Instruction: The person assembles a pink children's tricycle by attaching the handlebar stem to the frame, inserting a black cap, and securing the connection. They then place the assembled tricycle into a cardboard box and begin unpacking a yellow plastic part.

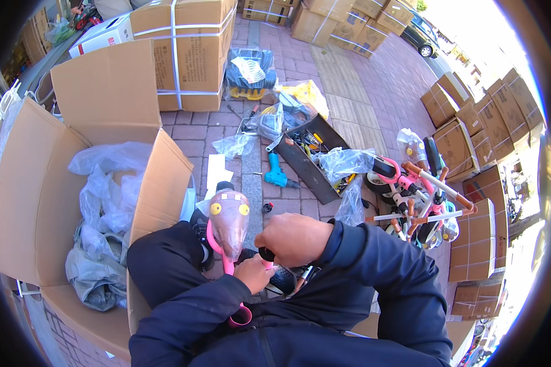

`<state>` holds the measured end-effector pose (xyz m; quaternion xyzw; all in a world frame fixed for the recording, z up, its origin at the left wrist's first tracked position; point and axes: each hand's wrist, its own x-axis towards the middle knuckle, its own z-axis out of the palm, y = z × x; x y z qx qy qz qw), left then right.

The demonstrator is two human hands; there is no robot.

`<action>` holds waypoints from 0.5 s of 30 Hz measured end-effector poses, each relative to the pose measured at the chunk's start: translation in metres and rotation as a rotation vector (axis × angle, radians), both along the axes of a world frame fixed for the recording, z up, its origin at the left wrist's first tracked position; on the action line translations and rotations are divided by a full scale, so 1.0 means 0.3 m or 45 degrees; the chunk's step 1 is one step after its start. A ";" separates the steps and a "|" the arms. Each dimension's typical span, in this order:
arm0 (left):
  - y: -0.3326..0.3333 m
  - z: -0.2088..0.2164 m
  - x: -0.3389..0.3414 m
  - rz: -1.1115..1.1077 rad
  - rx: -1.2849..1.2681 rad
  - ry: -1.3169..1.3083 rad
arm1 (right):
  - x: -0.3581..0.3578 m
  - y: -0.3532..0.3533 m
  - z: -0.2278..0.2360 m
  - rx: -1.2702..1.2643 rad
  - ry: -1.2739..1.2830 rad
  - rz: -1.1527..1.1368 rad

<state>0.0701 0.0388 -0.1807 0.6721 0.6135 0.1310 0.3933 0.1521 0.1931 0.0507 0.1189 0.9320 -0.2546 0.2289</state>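
Between my knees stands a pink frame (228,264), seemingly part of a small child's bike. A clear-wrapped greyish piece with two yellow eye-like discs (229,223) sits at its far end. My left hand (255,273) is closed around a pink tube of the frame. Just above it, my right hand (297,238) is closed on a small black round piece (266,253) at the end of that tube; its fingertips are partly hidden. Nearer my body an open pink tube end (240,316) shows. Below my hands a black wheel (283,280) is partly covered.
An open carton (21,202) with plastic wrapping stands at my left. Ahead lie a teal cordless drill (277,171) and a long metal toolbox (306,166) full of tools. Several pink and white bike parts (419,196) stand at the right. Strapped cartons (193,61) are stacked behind.
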 end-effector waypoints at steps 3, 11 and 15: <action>0.006 -0.010 0.013 0.007 -0.034 -0.002 | 0.017 -0.034 0.001 0.051 -0.028 0.003; 0.002 0.023 -0.004 0.151 0.135 -0.145 | 0.103 0.097 -0.048 -0.410 0.296 -0.302; 0.020 0.059 -0.022 0.165 0.110 -0.261 | 0.066 0.340 -0.131 -0.550 0.517 -0.749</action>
